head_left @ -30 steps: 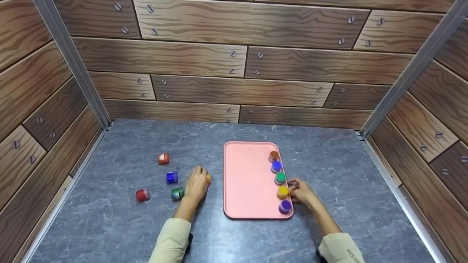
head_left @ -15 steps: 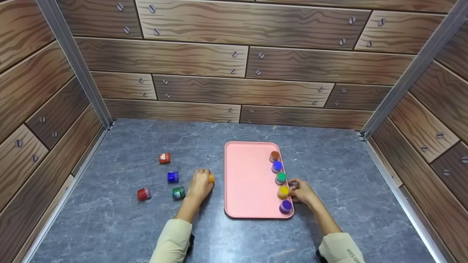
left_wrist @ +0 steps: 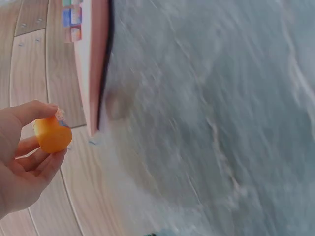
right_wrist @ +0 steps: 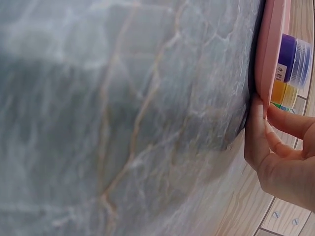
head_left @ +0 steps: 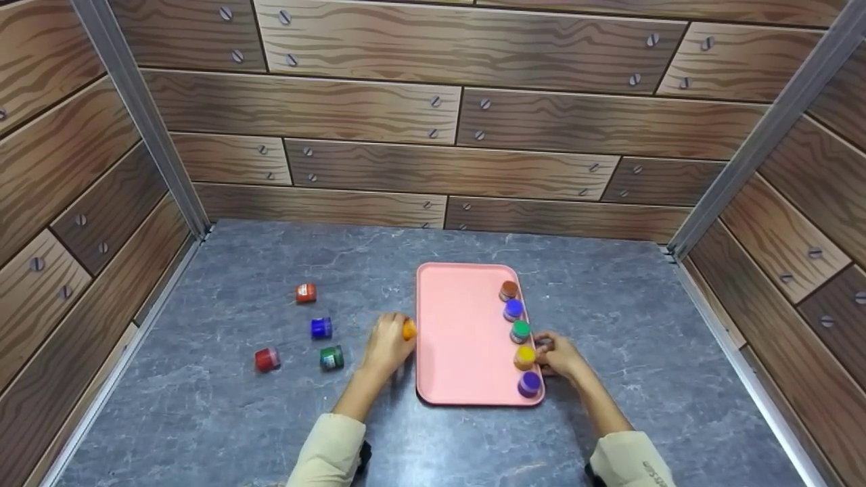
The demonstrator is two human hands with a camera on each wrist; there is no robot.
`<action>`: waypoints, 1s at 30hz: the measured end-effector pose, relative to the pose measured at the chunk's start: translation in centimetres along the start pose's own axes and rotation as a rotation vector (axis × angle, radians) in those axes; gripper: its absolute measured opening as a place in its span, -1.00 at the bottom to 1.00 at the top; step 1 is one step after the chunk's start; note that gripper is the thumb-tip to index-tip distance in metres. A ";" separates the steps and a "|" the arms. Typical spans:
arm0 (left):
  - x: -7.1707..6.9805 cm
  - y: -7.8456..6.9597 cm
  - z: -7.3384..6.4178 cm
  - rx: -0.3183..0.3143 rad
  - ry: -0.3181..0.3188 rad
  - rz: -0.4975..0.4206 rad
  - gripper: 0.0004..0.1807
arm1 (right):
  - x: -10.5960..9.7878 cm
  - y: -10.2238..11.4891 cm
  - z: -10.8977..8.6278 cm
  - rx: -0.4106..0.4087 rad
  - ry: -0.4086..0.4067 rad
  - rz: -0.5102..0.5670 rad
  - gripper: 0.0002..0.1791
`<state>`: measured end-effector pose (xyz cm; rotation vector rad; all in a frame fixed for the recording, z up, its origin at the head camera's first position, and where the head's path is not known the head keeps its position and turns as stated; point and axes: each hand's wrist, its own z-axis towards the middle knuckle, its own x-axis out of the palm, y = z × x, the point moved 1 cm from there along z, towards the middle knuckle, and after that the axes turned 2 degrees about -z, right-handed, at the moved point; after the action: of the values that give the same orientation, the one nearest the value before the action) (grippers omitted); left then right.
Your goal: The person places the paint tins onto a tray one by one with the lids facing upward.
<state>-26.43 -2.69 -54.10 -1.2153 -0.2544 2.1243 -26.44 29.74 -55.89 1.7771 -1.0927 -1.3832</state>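
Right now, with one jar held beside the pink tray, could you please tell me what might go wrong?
The orange jar in the left hand is near the pink tray, so it might catch the rim. The right hand holds the opposite edge; a tug could topple the row of five jars standing there. The leftmost red jar, apparently on its side, might roll if bumped.

Free room on tray (head_left: 460, 331) beside jars (head_left: 520, 331)

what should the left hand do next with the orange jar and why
Probably lift the orange jar into the pink tray: the left hand pinches it beside the tray's left edge, five jars stand along the right side, and the right hand grips the tray there.
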 end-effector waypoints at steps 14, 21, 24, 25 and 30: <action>0.5 -3.9 -0.3 0.001 0.050 -0.111 -0.63 | 0.0 0.2 -0.2 -0.017 0.008 0.032 -0.55; 1.6 -5.4 -0.8 0.050 0.037 -0.123 -0.64 | 0.1 0.3 -0.2 0.003 0.007 0.026 -0.58; 2.1 -5.8 -0.9 0.073 0.028 -0.125 -0.64 | 0.1 0.4 -0.2 0.003 0.005 0.023 -0.59; 2.2 -5.9 -1.0 0.076 0.028 -0.125 -0.64 | 0.1 0.4 -0.1 0.004 0.003 0.026 -0.59; 2.7 -6.7 -1.0 0.047 0.068 -0.130 -0.63 | 0.1 0.2 -0.1 0.012 0.003 0.030 -0.59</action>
<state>-23.49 3.95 -53.36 -1.2078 -0.2452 1.9637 -26.39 29.58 -55.69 1.7643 -1.1237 -1.3583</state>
